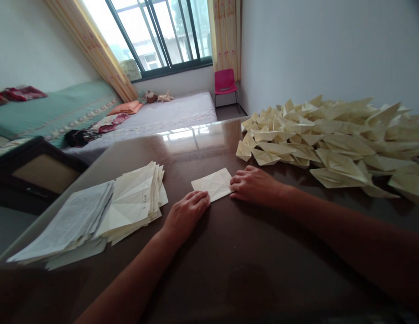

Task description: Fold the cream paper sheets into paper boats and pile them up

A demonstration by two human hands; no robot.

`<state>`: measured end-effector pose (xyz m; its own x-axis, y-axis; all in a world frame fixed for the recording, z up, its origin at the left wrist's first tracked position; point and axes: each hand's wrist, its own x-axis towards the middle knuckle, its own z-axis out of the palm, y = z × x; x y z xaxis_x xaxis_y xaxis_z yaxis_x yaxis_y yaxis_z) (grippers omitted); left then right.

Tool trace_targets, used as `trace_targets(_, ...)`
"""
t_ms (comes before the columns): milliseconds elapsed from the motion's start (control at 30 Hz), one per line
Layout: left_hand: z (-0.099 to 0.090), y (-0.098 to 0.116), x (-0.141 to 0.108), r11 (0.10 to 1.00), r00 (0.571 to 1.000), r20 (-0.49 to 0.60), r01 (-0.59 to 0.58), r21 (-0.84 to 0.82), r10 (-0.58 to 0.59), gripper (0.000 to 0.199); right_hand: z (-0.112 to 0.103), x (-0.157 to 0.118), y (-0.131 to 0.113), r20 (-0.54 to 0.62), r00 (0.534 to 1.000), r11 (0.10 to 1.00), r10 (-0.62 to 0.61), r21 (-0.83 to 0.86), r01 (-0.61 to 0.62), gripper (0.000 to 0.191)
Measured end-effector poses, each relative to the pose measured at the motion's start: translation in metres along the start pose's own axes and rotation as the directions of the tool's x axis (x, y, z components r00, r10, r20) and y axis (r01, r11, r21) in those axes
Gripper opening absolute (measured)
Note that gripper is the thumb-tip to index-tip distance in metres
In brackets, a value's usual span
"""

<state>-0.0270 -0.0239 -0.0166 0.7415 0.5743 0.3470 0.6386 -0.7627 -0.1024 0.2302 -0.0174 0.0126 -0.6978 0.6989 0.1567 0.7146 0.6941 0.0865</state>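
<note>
A small folded cream paper (212, 183) lies flat on the brown tabletop, with crease lines across its face. At its lower left edge is my left hand (189, 210), fingers held together with the tips on the paper. My right hand (251, 184) grips the right edge between curled fingers and thumb. Left of my hands sits a stack of creased cream sheets (128, 198), the top one bearing small printed marks. On the right rises a large heap of folded paper boats (317, 135).
A pile of grey printed sheets (70, 220) overlaps the cream stack near the left edge of the glossy table (209, 279). Beyond stand a bed (189, 108) with a pillow and soft toys, a pink chair (225, 82), and a dark cabinet (37, 175).
</note>
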Motion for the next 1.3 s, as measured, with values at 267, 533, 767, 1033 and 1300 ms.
trace_targets(267, -0.001, -0.002, -0.001, 1.0, 0.999, -0.012, -0.03, 0.001, 0.03, 0.022, 0.008, -0.001, 0.0, -0.102, 0.995, 0.999, 0.013, 0.054, -0.007, 0.026)
trace_targets(533, -0.006, -0.012, -0.004, 0.997, 0.999, -0.049, 0.002, -0.074, -0.006, 0.021, 0.005, -0.001, 0.004, -0.154, 0.981, 0.987, -0.119, 0.091, 0.134, 0.017)
trace_targets(767, -0.016, 0.002, -0.003, 0.981, 0.995, 0.037, -0.087, -0.171, 0.095, 0.028, -0.006, 0.0, -0.027, -0.167, 0.951, 0.955, -0.261, 0.097, 0.279, 0.013)
trace_targets(1033, -0.014, 0.003, -0.005, 0.974, 0.994, 0.038, -0.088, -0.208, 0.098, 0.024, -0.015, -0.003, -0.019, -0.089, 0.967, 0.895, -0.237, 0.367, 0.253, 0.026)
trace_targets(1300, -0.022, -0.003, -0.007, 0.936, 0.986, 0.098, -0.091, -0.34, 0.131, 0.021, 0.007, 0.0, 0.011, 0.11, 0.994, 0.489, -0.024, 0.868, -0.084, 0.028)
